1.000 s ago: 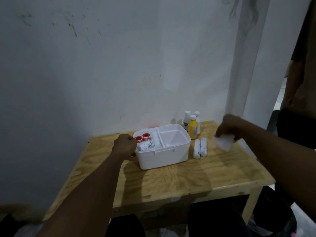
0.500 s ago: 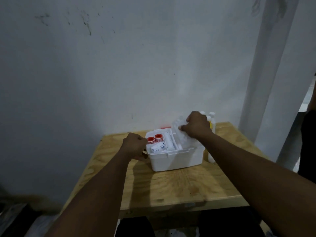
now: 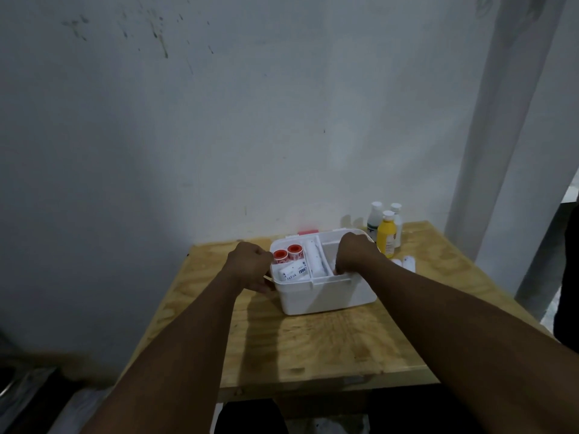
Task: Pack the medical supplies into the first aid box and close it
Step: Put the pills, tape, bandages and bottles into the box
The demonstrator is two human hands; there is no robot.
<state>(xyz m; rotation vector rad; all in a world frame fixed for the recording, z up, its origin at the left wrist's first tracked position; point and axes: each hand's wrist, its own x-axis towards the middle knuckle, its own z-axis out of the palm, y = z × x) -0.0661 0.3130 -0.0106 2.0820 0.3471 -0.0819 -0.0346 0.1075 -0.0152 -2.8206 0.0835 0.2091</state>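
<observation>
L hand [image 3: 250, 264] is curled round the left end of the open first aid box [image 3: 326, 292], mid table [image 3: 313, 349]. R hand [image 3: 357, 255] has fingers bent down into the right compartment; can't tell if it grips anything. yellow bottle [image 3: 386, 239] + white bottles [image 3: 374, 219] stand just right of the box

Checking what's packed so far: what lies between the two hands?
In the head view, between the left hand and right hand lie the first aid box's left compartments, holding two red-topped rolls, a labelled white packet and a white roll.
</observation>
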